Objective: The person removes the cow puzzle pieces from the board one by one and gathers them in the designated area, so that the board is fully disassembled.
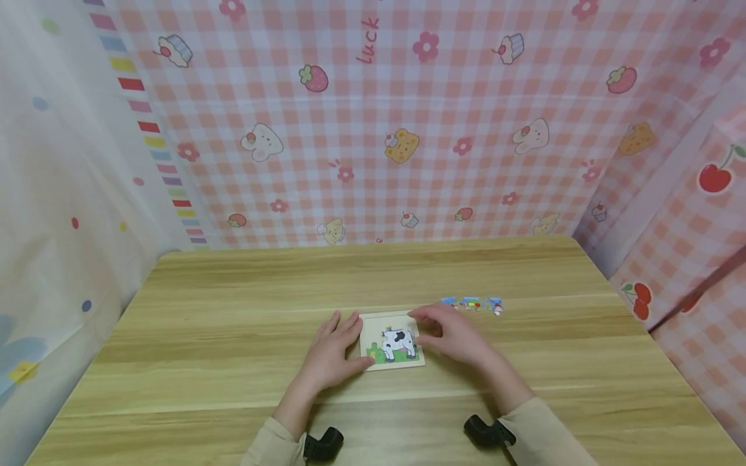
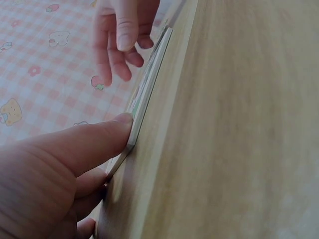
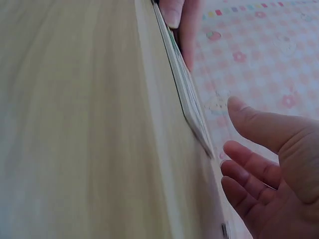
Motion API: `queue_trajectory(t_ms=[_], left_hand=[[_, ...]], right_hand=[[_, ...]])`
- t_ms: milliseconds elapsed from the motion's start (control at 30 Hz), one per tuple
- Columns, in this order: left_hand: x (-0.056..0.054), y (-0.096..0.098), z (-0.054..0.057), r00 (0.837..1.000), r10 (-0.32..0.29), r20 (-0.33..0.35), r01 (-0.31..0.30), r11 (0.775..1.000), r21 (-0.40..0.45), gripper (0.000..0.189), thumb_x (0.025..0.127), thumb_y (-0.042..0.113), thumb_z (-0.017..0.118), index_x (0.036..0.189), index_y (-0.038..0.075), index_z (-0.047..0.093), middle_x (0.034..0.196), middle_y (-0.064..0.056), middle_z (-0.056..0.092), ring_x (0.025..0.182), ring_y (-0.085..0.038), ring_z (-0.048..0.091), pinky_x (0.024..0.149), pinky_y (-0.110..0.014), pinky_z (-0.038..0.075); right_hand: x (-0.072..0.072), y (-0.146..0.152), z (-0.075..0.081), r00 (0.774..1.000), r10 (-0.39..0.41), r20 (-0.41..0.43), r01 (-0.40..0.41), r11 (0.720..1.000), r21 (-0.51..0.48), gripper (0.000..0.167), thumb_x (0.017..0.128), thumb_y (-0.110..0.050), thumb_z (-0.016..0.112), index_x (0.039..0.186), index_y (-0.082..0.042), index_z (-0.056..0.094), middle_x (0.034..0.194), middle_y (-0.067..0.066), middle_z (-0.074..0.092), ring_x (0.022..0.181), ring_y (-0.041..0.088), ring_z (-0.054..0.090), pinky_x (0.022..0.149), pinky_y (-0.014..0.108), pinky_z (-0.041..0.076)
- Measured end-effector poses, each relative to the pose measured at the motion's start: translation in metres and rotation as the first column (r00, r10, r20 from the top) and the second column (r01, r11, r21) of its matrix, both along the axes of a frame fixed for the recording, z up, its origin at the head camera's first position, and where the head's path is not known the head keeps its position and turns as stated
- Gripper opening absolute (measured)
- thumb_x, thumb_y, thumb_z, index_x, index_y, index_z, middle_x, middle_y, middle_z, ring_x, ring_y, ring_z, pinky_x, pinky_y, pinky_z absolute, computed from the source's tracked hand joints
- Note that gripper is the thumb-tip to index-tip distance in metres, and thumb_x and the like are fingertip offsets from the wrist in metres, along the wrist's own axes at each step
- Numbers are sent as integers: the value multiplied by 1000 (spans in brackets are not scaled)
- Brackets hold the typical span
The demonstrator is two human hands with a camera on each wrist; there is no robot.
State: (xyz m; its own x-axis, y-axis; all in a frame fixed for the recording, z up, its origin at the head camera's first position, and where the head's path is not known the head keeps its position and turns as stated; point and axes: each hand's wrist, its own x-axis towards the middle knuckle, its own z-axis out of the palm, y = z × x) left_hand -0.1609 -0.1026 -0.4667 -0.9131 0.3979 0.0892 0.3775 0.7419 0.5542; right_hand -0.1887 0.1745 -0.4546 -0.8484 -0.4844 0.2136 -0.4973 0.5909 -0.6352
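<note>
Your puzzle board [image 1: 373, 330] lies flat on the table [image 1: 233, 388] between your hands, with a cow picture [image 1: 400, 343] across its lower and right parts and bare wood along its top and upper left. Your left hand [image 1: 331, 356] lies along the board's left side, fingers fairly straight and thumb on its near left corner, touching rather than clamped round it. Your right hand [image 1: 457, 336] is at the board's right side, thumb and fingers apart with nothing between them. Small loose pieces [image 1: 471, 303] lie beyond the board's far right corner, partly behind that hand.

I judge you are partway through filling the board, tending its right side while the left hand steadies it. The next move seems to call for a loose piece, turned to suit the bare part, with the board kept from sliding.

From the head view, your right fingertips seem to meet the board's edge; the right wrist view shows them clear of it. The left wrist view shows your thumb pressed on the board's rim, but neither wrist view lets you read the picture.
</note>
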Motion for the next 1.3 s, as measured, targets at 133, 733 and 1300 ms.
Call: queue_trajectory(t_ms=[133,733,1300], left_hand=[[1,0,1,1000,1,2,-1,1000,0,75,88,39,73,144,-3,47,155,-16,37,145,-47,18,116,-59,14],[0,-1,1,1000,-10,-15,10,1000,-12,74,88,40,73,144,-3,47,154,-16,38,144,-47,20,116,-60,15],[-2,18,12,1000,-18,9,18,1000,-25,81,84,44,74,145,-1,46,155,-21,34,142,-53,20,114,-64,17]], right_hand=[[0,-12,3,1000,22,13,-22,1000,-1,44,83,-17,81,123,-7,66,106,4,64,90,20,57,79,34,49],[-4,-48,5,998,11,61,-19,990,138,33,84,-16,80,115,-10,69,100,0,62,91,16,58,83,37,50],[-4,-51,3,999,-12,47,3,982,189,30,86,-15,78,115,-11,69,105,3,62,94,17,58,86,40,49]])
